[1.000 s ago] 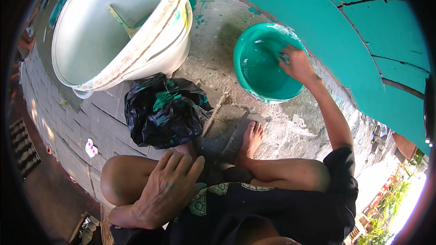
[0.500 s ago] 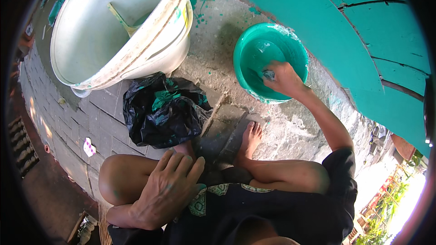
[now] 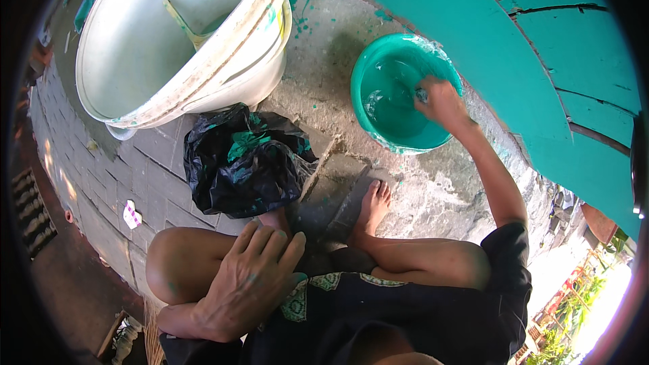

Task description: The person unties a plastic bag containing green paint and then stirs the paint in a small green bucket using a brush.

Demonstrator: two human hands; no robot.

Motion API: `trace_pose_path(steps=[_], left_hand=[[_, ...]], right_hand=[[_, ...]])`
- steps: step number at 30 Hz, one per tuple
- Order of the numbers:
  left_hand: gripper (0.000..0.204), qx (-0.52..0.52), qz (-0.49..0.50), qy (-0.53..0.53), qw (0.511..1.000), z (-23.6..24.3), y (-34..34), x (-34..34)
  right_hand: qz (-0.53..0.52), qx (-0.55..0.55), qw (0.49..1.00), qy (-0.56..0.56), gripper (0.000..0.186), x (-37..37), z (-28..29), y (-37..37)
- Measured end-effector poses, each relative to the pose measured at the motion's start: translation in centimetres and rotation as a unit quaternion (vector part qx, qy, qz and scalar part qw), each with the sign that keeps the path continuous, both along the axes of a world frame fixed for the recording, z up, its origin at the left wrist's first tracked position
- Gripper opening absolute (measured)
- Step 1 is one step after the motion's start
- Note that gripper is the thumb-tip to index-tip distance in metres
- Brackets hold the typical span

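My right hand [image 3: 438, 103] is inside a green bowl [image 3: 378, 115] of green liquid, its fingers closed round something small and greyish that I cannot make out. My left hand [image 3: 250, 274] rests loosely open by my left knee, back upward, fingers slightly bent and a green smudge on it. Ahead of it lies a crumpled black plastic bag [image 3: 230, 182] with green paint on it. Behind the bag stands a large white tub [image 3: 135, 74] holding a pale paddle or scoop [image 3: 182, 20].
A green wooden surface [image 3: 460, 20] runs along the right side beyond the bowl. Paint-splashed concrete [image 3: 311, 67] and grey pavers [image 3: 162, 196] surround my bare feet [image 3: 368, 213]. A small pink-and-white scrap [image 3: 132, 214] lies at left; plants [image 3: 581, 297] are at lower right.
My right hand swept down and leftward inside the bowl, then back up and rightward, stirring ripples in the liquid. My left hand has stayed where it was.
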State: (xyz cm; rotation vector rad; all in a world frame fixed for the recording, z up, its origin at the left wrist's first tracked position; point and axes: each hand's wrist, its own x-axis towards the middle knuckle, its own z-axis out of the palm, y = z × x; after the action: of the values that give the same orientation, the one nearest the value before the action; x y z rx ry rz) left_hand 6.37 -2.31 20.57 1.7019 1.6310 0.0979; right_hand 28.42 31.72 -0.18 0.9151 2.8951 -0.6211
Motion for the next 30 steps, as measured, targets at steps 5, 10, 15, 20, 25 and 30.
trace_pose_path(steps=[5, 10, 15, 20, 25, 30], left_hand=[[0.055, -0.003, 0.000, -0.004, 1.000, -0.1, 0.1, -0.1], [0.055, 0.004, 0.001, -0.009, 1.000, -0.1, 0.2, 0.0], [0.054, 0.006, 0.002, -0.007, 1.000, 0.0, 0.3, 0.1], [0.058, -0.010, -0.003, 0.005, 1.000, 0.2, 0.3, 0.1], [0.053, -0.002, 0.006, -0.005, 1.000, 0.0, 0.1, 0.1], [0.053, 0.000, 0.007, -0.003, 1.000, 0.1, 0.1, 0.1]], right_hand=[[0.023, -0.088, 0.996, 0.020, 0.026, 0.7, 0.7, -2.0], [0.057, -0.132, 0.990, 0.009, 0.027, -0.6, 1.4, -3.5], [0.071, -0.084, 0.993, 0.038, 0.029, -1.7, 0.9, -2.5], [0.043, -0.055, 0.997, 0.044, 0.028, -2.6, 0.8, 0.2], [0.033, 0.008, 0.999, 0.001, 0.027, -1.5, 0.6, 1.1], [0.008, -0.036, 0.999, -0.019, 0.027, 0.1, 0.2, 0.1]])
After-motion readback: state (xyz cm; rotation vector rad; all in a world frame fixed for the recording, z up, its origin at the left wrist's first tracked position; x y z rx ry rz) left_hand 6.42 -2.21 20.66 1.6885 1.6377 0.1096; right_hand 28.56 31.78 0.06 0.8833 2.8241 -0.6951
